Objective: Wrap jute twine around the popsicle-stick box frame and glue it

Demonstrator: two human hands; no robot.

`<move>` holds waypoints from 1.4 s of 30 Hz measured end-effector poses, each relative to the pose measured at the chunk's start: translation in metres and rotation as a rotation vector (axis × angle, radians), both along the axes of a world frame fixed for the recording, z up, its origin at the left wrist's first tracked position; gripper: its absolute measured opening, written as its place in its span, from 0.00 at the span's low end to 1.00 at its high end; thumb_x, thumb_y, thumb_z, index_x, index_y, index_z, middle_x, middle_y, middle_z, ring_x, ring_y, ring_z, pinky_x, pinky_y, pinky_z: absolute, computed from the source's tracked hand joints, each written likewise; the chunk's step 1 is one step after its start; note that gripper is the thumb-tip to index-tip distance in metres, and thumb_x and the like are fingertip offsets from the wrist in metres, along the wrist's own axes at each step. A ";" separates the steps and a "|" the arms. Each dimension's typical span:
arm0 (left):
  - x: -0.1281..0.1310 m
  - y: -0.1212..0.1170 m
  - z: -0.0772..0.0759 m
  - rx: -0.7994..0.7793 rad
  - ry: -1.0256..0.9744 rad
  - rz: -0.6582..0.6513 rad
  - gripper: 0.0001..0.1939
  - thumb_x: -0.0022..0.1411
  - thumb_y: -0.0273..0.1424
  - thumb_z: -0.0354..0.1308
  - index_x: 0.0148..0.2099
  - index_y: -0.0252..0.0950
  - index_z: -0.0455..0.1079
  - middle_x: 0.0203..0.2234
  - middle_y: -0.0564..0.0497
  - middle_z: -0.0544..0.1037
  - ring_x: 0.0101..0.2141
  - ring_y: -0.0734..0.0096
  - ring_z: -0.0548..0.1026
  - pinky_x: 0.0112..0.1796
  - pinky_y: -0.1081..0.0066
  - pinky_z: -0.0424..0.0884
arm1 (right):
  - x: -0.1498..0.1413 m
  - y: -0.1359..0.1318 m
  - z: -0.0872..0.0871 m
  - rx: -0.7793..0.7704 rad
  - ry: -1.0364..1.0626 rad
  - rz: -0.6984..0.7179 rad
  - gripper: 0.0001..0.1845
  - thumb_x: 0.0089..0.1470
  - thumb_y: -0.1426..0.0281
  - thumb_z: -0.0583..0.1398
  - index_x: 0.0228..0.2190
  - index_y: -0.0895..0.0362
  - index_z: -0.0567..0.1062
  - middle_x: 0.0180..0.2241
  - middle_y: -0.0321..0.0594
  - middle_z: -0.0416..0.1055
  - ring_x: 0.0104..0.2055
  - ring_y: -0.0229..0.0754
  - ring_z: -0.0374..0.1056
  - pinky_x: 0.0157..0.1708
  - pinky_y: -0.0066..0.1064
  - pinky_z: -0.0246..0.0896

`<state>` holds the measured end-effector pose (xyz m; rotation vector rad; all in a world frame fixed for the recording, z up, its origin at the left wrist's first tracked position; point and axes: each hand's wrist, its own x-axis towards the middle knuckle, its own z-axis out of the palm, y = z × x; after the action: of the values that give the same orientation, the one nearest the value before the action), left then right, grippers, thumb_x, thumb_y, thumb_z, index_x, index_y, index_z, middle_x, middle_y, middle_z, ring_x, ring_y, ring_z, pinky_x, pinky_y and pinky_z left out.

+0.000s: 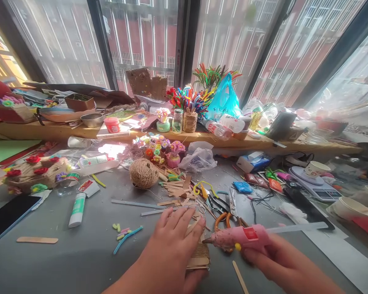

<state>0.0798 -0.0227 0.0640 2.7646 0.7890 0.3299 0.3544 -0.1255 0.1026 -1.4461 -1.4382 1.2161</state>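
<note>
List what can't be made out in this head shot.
All in the head view:
Stick-covered piece: left part hidden by the left hand.
Glue gun: handle mostly hidden by the right hand.
Phone: cut off by the left edge.
Loose stick: lower end cut off by the bottom edge.
Blue bag: lettering too small.

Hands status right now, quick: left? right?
Left hand: closed over the stick-and-twine piece, holding it.
Right hand: closed, holding the pink glue gun by its handle.
</note>
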 end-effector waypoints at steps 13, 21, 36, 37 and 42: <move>0.002 -0.004 0.029 -0.065 0.075 0.017 0.48 0.62 0.39 0.73 0.80 0.43 0.61 0.77 0.38 0.64 0.73 0.33 0.65 0.72 0.30 0.57 | 0.004 0.019 0.012 0.035 -0.079 0.106 0.20 0.71 0.50 0.64 0.55 0.41 0.89 0.57 0.41 0.87 0.60 0.65 0.83 0.60 0.51 0.80; 0.007 -0.003 0.041 -0.126 0.161 0.031 0.49 0.60 0.35 0.75 0.80 0.40 0.63 0.78 0.37 0.62 0.74 0.33 0.64 0.71 0.27 0.58 | 0.005 0.020 0.008 0.102 -0.116 0.154 0.19 0.74 0.56 0.61 0.57 0.40 0.88 0.58 0.42 0.87 0.62 0.63 0.82 0.61 0.51 0.79; 0.002 -0.003 0.019 -0.055 0.083 0.009 0.52 0.59 0.39 0.75 0.81 0.43 0.59 0.79 0.38 0.60 0.74 0.32 0.63 0.72 0.29 0.56 | 0.011 0.016 0.002 0.072 -0.107 0.137 0.19 0.74 0.56 0.61 0.57 0.41 0.88 0.59 0.43 0.86 0.63 0.64 0.81 0.62 0.51 0.78; 0.002 -0.002 0.014 -0.045 0.068 0.005 0.53 0.58 0.39 0.75 0.81 0.44 0.58 0.79 0.38 0.60 0.74 0.32 0.62 0.72 0.29 0.55 | 0.011 0.016 0.002 0.078 -0.096 0.129 0.18 0.73 0.56 0.62 0.57 0.41 0.88 0.58 0.44 0.86 0.63 0.64 0.81 0.62 0.51 0.78; 0.001 0.000 -0.003 -0.011 0.023 -0.001 0.54 0.57 0.39 0.73 0.82 0.45 0.56 0.80 0.39 0.59 0.74 0.34 0.61 0.73 0.30 0.52 | 0.013 0.015 0.000 0.072 -0.069 0.113 0.18 0.73 0.56 0.63 0.56 0.42 0.89 0.58 0.44 0.86 0.63 0.64 0.81 0.62 0.53 0.78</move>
<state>0.0804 -0.0229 0.0605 2.7630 0.7922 0.2926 0.3673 -0.1108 0.1025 -1.3857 -1.6129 1.1798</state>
